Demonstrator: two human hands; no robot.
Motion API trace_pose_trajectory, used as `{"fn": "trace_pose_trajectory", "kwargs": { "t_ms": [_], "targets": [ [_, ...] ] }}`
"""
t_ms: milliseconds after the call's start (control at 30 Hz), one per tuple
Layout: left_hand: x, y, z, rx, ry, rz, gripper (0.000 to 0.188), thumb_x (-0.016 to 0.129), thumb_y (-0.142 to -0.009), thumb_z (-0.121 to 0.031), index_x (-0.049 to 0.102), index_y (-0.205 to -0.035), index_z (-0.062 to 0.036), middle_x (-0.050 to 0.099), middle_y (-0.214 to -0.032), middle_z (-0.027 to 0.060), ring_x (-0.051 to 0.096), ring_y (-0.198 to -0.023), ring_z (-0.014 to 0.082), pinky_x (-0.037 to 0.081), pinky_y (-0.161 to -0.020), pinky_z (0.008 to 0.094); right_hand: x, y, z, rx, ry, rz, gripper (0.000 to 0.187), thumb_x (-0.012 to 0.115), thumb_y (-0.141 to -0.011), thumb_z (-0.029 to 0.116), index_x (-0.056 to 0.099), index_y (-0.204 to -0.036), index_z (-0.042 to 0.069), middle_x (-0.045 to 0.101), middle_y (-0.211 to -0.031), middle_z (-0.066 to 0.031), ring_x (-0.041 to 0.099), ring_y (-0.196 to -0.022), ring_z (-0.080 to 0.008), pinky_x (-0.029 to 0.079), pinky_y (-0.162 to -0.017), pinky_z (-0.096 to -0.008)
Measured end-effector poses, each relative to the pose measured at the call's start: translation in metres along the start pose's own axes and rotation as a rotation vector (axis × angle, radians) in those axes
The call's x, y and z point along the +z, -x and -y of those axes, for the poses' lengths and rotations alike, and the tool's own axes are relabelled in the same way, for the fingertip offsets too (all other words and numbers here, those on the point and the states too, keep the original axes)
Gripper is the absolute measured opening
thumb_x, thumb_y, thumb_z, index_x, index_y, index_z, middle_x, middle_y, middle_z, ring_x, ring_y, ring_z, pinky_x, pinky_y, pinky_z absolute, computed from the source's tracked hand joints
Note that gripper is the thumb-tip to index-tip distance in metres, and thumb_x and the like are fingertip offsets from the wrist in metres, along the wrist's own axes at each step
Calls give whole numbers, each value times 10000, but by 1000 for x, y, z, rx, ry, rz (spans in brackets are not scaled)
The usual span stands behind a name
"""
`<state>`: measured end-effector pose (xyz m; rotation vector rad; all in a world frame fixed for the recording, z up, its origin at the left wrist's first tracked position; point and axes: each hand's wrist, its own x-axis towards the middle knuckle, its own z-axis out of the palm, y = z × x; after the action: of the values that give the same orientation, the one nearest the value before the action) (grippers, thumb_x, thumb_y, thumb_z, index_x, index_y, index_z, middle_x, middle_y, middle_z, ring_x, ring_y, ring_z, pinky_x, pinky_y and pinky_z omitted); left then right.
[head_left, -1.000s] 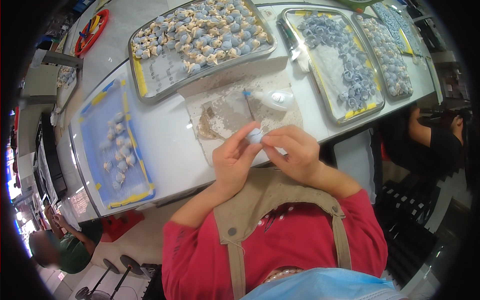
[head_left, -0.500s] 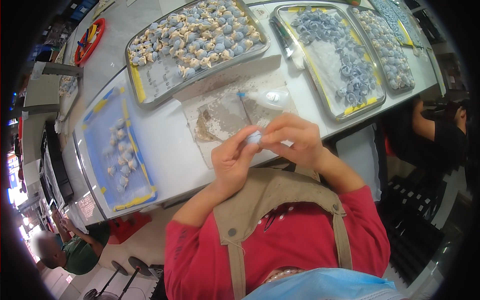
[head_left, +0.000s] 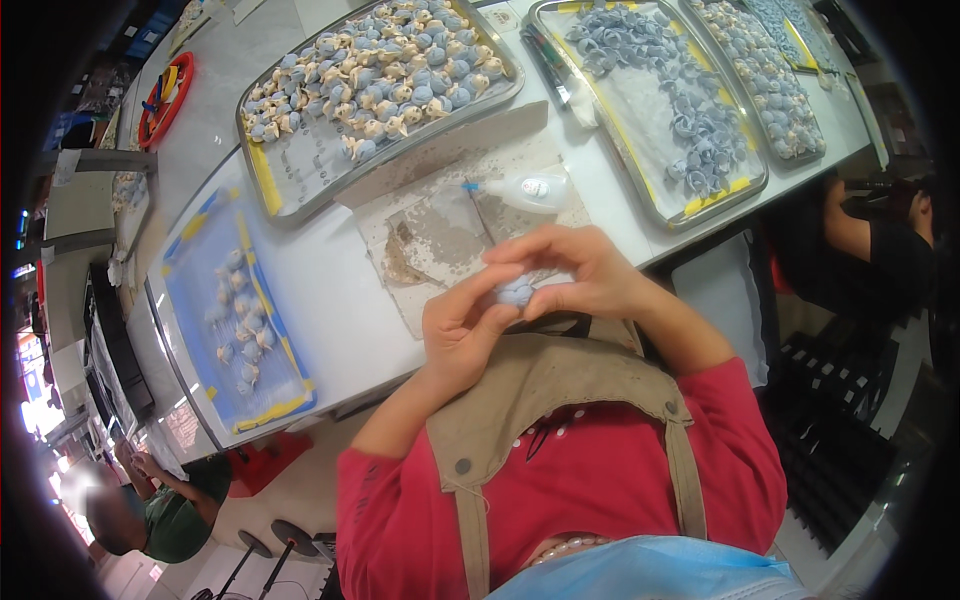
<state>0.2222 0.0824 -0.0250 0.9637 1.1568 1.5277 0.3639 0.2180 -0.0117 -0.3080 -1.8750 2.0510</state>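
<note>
Your left hand (head_left: 462, 335) and right hand (head_left: 572, 275) meet at the counter (head_left: 330, 300) edge, fingertips pinched together on a small pale-blue piece (head_left: 515, 291). It sits between them, equally near both. The glue bottle (head_left: 530, 190) lies at twelve o'clock, nozzle pointing to nine.

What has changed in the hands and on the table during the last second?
Little has changed. Both hands, left hand and right hand, keep pinching the small blue-grey piece between their fingers; the right fingers have curled a bit more over it. The glue bottle, the trays and the stained paper lie as before.
</note>
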Motion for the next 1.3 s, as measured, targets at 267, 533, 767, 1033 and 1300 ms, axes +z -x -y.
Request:
{"fn": "trace_pose_trajectory", "kwargs": {
  "t_ms": [267,533,767,1033,1300],
  "targets": [
    [1,2,-7,-73,131,-7,301,620,-852,-64,559,-1128,39,601,-1111,133,570,-986,160,455,-855,274,22,5,-1,185,-389,-39,428,607,-835,5,471,-1240,-19,555,-1153,-101,535,-1051,-144,442,-897,-285],
    [-3,1,-15,45,-72,70,201,605,-851,-24,610,-1045,29,641,-1034,135,602,-934,156,475,-799,257,30,10,1,87,-350,-85,369,612,-831,2,524,-1188,-19,573,-1149,-98,547,-1042,-144,450,-893,-288],
    [-3,-1,-8,34,125,44,282,656,-816,-44,570,-1079,8,616,-1078,153,591,-975,190,468,-836,286,25,6,-7,35,-312,-74,397,651,-816,41,527,-1189,-16,581,-1151,-94,563,-1017,-145,457,-874,-286],
    [8,-5,-1,-62,521,-24,628,734,-771,-141,279,-1201,-87,585,-1091,192,578,-1023,251,466,-882,343,20,6,-10,-112,-77,-86,350,697,-781,67,574,-1103,11,597,-1136,-130,580,-991,-146,464,-852,-278],
    [5,-1,-3,-152,649,-21,501,619,-816,-3,303,-1196,-82,552,-1135,166,539,-1058,211,446,-894,333,26,9,-11,-76,-101,-103,298,608,-803,-45,568,-1095,-3,584,-1151,-163,566,-1041,-168,457,-886,-292]
  ]
}}
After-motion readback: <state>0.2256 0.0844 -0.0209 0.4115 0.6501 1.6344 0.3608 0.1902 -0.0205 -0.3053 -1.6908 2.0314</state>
